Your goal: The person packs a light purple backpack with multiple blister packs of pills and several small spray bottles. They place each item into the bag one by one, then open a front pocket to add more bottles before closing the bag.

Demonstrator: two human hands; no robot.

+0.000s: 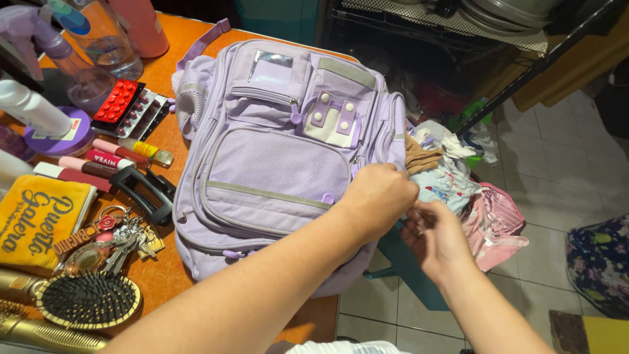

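Backpack, lilac, lies flat on orange tabletop, right edge overhanging. Left hand grips that side seam, fingers clamped on fabric. Right hand alongside, fingers pinched together, contents indistinct. Advice: steady the bag firmly, pull along the seam.

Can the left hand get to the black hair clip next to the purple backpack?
Probably yes. The left hand is on the backpack, and the hair clip lies uncovered on the table beside it.
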